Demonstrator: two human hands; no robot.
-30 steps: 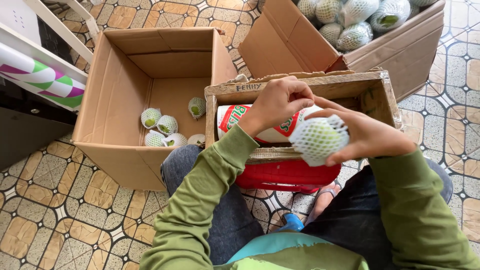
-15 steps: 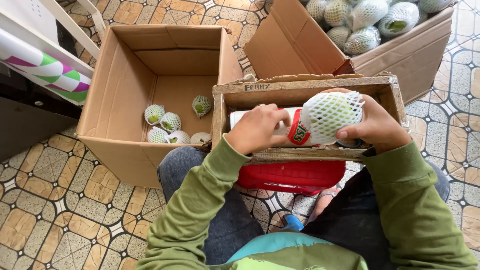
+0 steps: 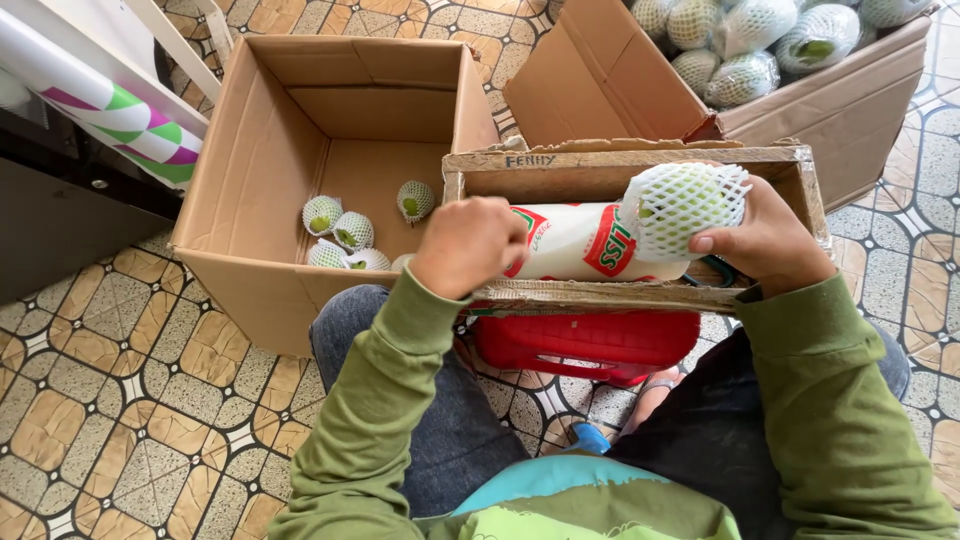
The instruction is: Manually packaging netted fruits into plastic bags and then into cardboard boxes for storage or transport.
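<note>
Netted fruit (image 3: 685, 205) lengthwise left-right, right hand (image 3: 765, 245)

the light is soft and even daylight, bright but not hard. the tiled floor (image 3: 120, 400) has a gentle shine without strong glare. shadows are weak: a soft one lies inside the big cardboard box (image 3: 330, 110) at its near wall, and a darker one sits under the wooden crate (image 3: 600, 165). the white foam net (image 3: 685, 205) in the right hand (image 3: 765, 245) is very light, almost washed out. the left hand (image 3: 468, 245) looks slightly soft. the middle is sharp, and lines bend a little at the edges from the wide lens
</note>
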